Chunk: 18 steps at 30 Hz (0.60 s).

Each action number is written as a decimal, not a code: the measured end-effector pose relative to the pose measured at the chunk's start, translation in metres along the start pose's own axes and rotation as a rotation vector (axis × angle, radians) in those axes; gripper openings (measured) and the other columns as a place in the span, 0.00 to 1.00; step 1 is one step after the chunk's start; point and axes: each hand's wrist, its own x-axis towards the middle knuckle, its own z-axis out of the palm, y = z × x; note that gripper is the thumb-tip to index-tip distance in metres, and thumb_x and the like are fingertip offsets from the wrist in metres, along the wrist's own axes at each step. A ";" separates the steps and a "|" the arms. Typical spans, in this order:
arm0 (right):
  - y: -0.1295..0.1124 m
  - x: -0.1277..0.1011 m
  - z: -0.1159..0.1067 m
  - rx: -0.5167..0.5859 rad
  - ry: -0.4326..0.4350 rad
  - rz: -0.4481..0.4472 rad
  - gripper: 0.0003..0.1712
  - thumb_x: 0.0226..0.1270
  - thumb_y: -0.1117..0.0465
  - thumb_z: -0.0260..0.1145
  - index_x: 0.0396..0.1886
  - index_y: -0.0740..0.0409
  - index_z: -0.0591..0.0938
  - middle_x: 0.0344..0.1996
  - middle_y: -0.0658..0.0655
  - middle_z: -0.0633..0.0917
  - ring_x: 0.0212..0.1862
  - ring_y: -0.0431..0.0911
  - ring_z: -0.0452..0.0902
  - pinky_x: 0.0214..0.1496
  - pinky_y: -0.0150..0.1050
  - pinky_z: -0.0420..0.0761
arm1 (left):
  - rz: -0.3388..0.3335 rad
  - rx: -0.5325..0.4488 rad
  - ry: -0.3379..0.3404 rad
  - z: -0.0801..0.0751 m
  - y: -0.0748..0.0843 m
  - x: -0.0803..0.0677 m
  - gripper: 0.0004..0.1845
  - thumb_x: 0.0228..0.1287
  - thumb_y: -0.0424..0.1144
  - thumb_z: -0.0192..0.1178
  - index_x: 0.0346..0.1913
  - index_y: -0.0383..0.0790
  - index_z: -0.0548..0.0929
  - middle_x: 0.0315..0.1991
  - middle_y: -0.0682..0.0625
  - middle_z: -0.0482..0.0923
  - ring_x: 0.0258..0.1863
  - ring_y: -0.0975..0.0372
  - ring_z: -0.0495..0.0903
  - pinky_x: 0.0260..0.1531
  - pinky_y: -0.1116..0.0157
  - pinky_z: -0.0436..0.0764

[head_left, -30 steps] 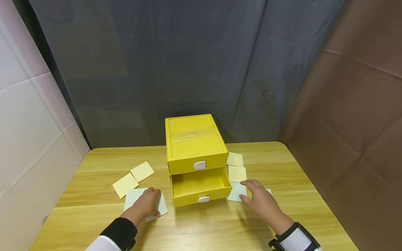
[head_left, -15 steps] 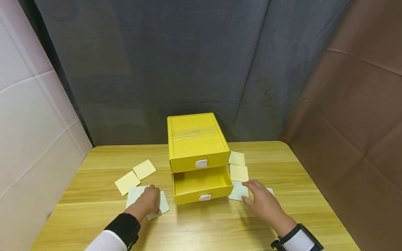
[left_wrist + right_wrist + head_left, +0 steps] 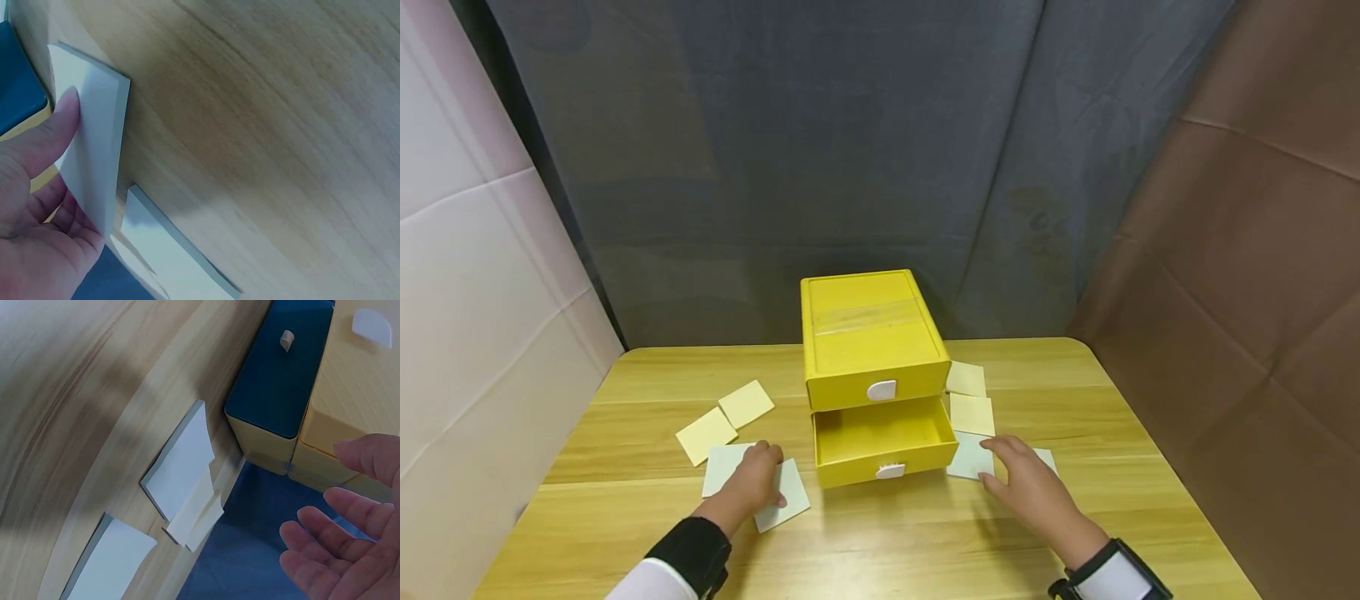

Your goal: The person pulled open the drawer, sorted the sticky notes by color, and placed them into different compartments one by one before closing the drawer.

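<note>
My left hand (image 3: 751,483) pinches a pale blue-green sticky note pad (image 3: 790,500), thumb on its top face and fingers at the opposite edge, as the left wrist view shows. Another pale pad (image 3: 724,467) lies just left of that hand, partly covered by it. On the other side, my right hand (image 3: 1026,483) hovers with relaxed, spread fingers and nothing in its grasp. Its fingertips overlap a pale pad (image 3: 966,458) beside the drawer box in the head view. One more pale pad (image 3: 1047,458) shows partly behind this hand; the right wrist view shows both pads (image 3: 181,465) lying apart from the fingers.
Between the hands stands a yellow two-drawer box (image 3: 872,333), its lower drawer (image 3: 850,476) pulled out. Pale yellow note pads lie at left (image 3: 707,435) and at right (image 3: 970,414) of it. A grey curtain (image 3: 850,167) hangs behind the wooden table (image 3: 880,550).
The pad in my left hand has turned and shifted slightly right and toward me. My right hand stays nearly in place. The head view has shifted slightly.
</note>
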 end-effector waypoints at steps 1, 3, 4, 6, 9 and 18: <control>0.000 0.000 0.000 0.002 -0.001 0.001 0.25 0.61 0.61 0.69 0.58 0.63 0.77 0.57 0.66 0.77 0.57 0.61 0.75 0.55 0.56 0.78 | 0.001 -0.008 0.003 -0.001 0.000 0.000 0.28 0.31 0.30 0.81 0.39 0.29 0.77 0.35 0.43 0.70 0.39 0.49 0.71 0.40 0.53 0.79; 0.001 0.000 0.001 0.009 -0.006 0.006 0.25 0.61 0.61 0.69 0.58 0.63 0.77 0.57 0.66 0.76 0.57 0.61 0.75 0.55 0.56 0.78 | -0.001 -0.022 0.010 -0.002 -0.001 0.000 0.25 0.33 0.30 0.80 0.38 0.30 0.78 0.33 0.44 0.70 0.38 0.50 0.72 0.38 0.55 0.78; 0.001 0.000 0.001 0.013 -0.009 0.009 0.25 0.61 0.61 0.69 0.58 0.63 0.77 0.57 0.66 0.76 0.57 0.61 0.75 0.55 0.56 0.78 | 0.002 -0.027 0.012 -0.003 -0.001 0.000 0.24 0.35 0.29 0.79 0.37 0.30 0.77 0.32 0.45 0.70 0.37 0.51 0.72 0.37 0.56 0.78; 0.001 0.000 0.001 0.020 -0.012 0.015 0.25 0.61 0.61 0.69 0.58 0.63 0.77 0.57 0.66 0.76 0.56 0.61 0.75 0.55 0.56 0.78 | 0.002 -0.051 0.020 -0.005 0.000 -0.001 0.21 0.37 0.27 0.78 0.35 0.31 0.76 0.30 0.47 0.69 0.34 0.54 0.71 0.33 0.58 0.76; 0.001 0.000 0.001 0.025 -0.015 0.022 0.25 0.61 0.61 0.69 0.58 0.63 0.77 0.57 0.67 0.76 0.56 0.61 0.76 0.55 0.56 0.78 | -0.008 -0.095 0.029 -0.008 0.002 -0.002 0.17 0.41 0.24 0.74 0.31 0.34 0.75 0.27 0.49 0.68 0.29 0.57 0.68 0.28 0.62 0.72; 0.002 -0.002 0.000 0.022 -0.010 0.031 0.25 0.61 0.62 0.69 0.58 0.64 0.77 0.57 0.66 0.77 0.57 0.61 0.75 0.56 0.57 0.77 | 0.008 -0.167 0.059 -0.024 0.006 -0.015 0.14 0.50 0.23 0.68 0.26 0.39 0.72 0.21 0.53 0.64 0.24 0.61 0.65 0.23 0.67 0.66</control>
